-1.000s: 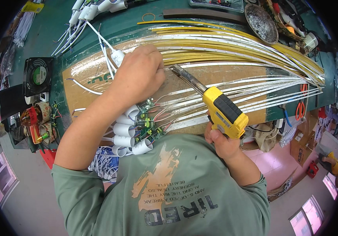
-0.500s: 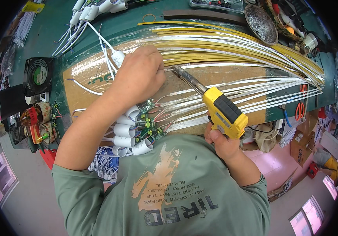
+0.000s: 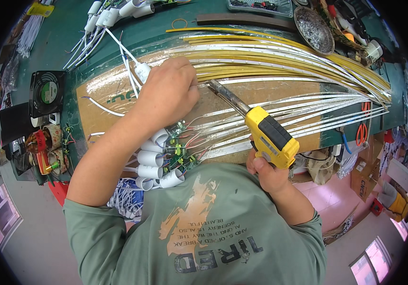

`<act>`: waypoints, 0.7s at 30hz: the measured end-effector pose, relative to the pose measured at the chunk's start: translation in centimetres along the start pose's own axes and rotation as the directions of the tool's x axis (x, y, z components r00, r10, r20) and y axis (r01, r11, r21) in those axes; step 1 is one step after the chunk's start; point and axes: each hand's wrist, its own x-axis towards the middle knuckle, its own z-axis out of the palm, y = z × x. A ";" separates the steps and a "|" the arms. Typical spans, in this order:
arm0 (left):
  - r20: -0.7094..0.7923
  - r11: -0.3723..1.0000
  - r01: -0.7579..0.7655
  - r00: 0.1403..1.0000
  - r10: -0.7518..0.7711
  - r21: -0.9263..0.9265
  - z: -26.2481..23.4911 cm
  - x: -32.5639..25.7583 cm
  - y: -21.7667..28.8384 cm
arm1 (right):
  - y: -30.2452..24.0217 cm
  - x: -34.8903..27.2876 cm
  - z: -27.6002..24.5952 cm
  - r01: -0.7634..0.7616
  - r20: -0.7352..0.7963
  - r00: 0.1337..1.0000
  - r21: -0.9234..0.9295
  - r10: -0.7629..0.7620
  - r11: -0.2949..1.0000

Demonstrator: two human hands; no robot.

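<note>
My left hand (image 3: 173, 90) is closed above the brown cardboard (image 3: 97, 88). Its fingertips are turned away, so what they pinch is hidden. Beside its knuckles lies a white cylindrical housing (image 3: 142, 71) with a white cable. My right hand (image 3: 266, 171) grips a yellow-and-black soldering gun (image 3: 273, 135). The metal barrel slants up and left, its tip just right of my left fingers, by the ends of the LED strips (image 3: 261, 61). Below my left wrist, small green circuit boards (image 3: 177, 152) with thin wires join several white housings (image 3: 149, 158) to more white strips (image 3: 242, 123).
A black fan (image 3: 46, 93) stands at the left edge. More white housings (image 3: 111, 16) with cables lie at the far left. At the far right are a blackened metal dish (image 3: 314, 31) and a dark bar (image 3: 246, 20). Orange-handled scissors (image 3: 362, 133) lie at the right.
Both hands and the soldering gun stay nearly in place, with only a very slight shift of my left hand.
</note>
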 end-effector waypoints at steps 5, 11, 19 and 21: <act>0.002 1.000 -0.001 1.000 0.001 0.002 0.0 0.0 0.0 | 0.2 0.1 0.1 0.040 0.003 0.999 -0.073 -0.040 0.997; -0.001 1.000 0.001 1.000 -0.001 0.005 0.0 0.0 -0.1 | 0.5 0.1 0.0 0.039 0.000 0.999 -0.083 -0.039 0.996; 0.011 1.000 0.013 1.000 -0.013 0.006 0.0 0.0 0.0 | 0.7 0.1 0.1 0.077 -0.002 0.997 -0.146 -0.078 0.986; 0.011 1.000 0.012 1.000 -0.012 0.009 0.0 0.0 0.0 | 0.5 0.1 0.2 0.071 0.003 0.997 -0.133 -0.072 0.989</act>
